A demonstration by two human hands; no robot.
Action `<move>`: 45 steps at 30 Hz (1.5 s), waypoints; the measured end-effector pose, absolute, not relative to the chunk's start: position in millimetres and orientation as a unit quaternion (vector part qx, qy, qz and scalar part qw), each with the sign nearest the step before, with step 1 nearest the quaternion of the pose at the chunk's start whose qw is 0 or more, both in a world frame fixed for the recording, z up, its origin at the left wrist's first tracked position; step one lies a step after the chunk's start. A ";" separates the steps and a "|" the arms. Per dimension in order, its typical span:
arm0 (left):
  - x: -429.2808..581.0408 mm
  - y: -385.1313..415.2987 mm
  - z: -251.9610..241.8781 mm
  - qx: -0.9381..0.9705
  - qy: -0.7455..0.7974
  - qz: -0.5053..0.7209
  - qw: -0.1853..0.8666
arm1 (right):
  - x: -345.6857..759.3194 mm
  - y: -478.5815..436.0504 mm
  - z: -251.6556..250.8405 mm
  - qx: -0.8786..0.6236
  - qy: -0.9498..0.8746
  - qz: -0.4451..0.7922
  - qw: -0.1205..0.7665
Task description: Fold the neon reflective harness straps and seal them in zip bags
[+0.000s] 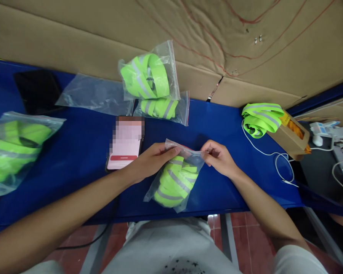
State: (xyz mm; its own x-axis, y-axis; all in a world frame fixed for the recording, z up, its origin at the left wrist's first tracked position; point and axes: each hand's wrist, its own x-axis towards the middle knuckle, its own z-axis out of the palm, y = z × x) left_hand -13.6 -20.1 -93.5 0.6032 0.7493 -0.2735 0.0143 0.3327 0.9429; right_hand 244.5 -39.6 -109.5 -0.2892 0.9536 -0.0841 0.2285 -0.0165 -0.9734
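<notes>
A clear zip bag [198,161] with a red seal strip lies before me on the blue table. Inside it is a folded neon-green strap [175,182] with grey reflective stripes. My left hand [157,156] pinches the left end of the bag's top edge, thumb on top. At the right end of the same edge, my right hand [217,156] grips the corner between thumb and curled fingers. Whether the seal is fully closed I cannot tell.
Two more filled bags [148,76] are stacked against the cardboard wall [103,42]; another bag [14,152] lies far left. A phone [125,140] sits beside my left hand. Loose green straps [263,118], a cardboard box [295,133] and a white cable [280,160] are on the right.
</notes>
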 end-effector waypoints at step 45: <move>-10.6 -27.1 -92.9 0.635 0.429 0.269 0.584 | 229.7 -52.1 -94.8 -0.455 -0.711 0.456 0.283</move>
